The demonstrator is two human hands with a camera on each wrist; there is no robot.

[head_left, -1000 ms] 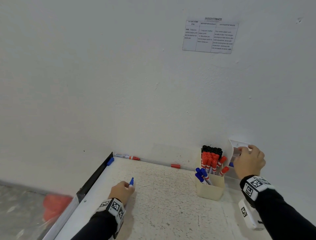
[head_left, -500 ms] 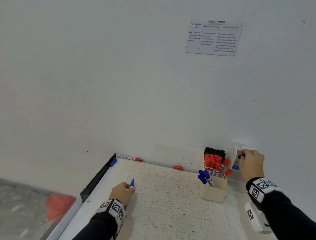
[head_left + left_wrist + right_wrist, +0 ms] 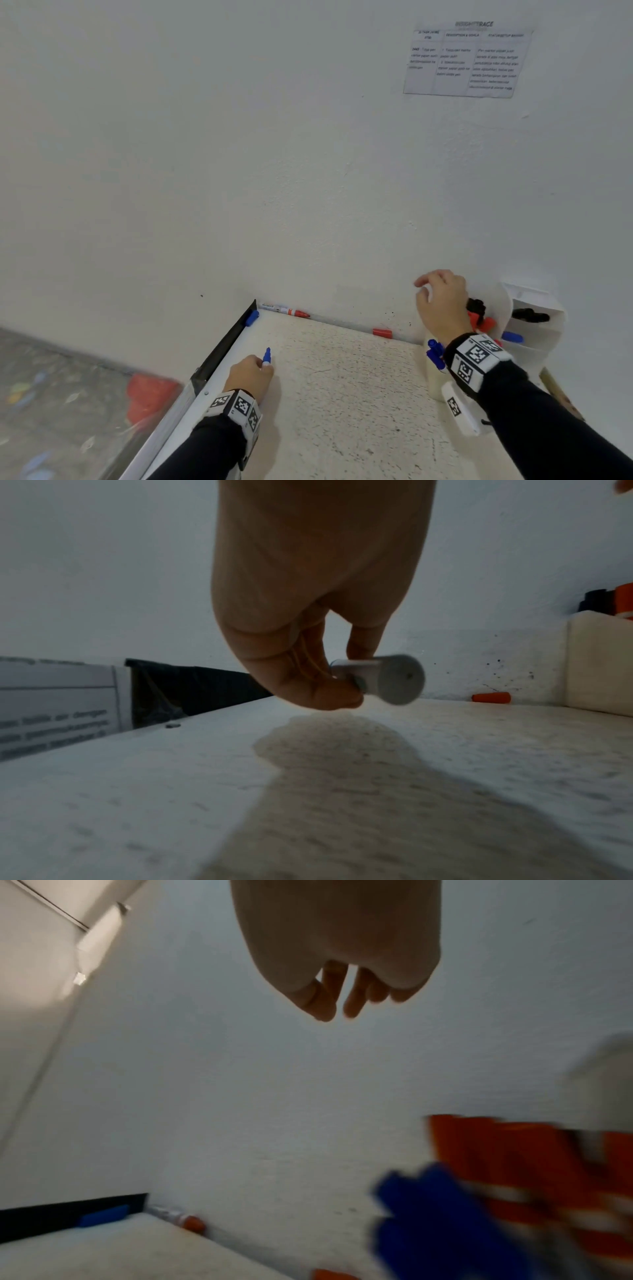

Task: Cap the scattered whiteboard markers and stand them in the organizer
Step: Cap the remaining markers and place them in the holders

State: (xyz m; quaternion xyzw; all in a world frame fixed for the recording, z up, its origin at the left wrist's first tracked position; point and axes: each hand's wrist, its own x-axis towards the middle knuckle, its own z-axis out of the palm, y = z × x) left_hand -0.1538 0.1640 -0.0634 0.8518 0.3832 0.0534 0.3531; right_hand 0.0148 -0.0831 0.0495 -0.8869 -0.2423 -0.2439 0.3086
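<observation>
Left hand (image 3: 251,375) low over the speckled tabletop (image 3: 342,394), fingers curled round an uncapped blue whiteboard marker (image 3: 267,356); blue tip up and away from the wrist in the head view, white flat end of the barrel (image 3: 399,679) out below the fingers in the left wrist view. Left of the cream organizer (image 3: 432,378), well apart from it.

Right hand (image 3: 442,301) raised above the organizer, close to the wall, fingers (image 3: 352,999) loose and slightly bent, grasping nothing. Wrist band with black-and-white tags (image 3: 474,358) in front of the organizer, covering most of it.

In the organizer: capped blue markers (image 3: 434,356) at the front left corner, red-capped markers (image 3: 479,320) and black-capped markers (image 3: 476,305) behind the hand, upright or a little tilted. Exact count impossible to tell.

Right of the organizer, a white box with shelves (image 3: 534,308); a black cap (image 3: 531,314) on its upper level, a blue cap (image 3: 512,337) lower.

Left of the organizer, along the foot of the wall: a loose red cap (image 3: 382,332) near; further, an uncapped red marker (image 3: 286,310) lying flat; at the far corner of the tabletop a loose blue cap (image 3: 251,318), beside the black edge strip (image 3: 226,342).

Above the organizer, on the wall, a printed sheet with a table of text (image 3: 467,60), too blurred for reading.
</observation>
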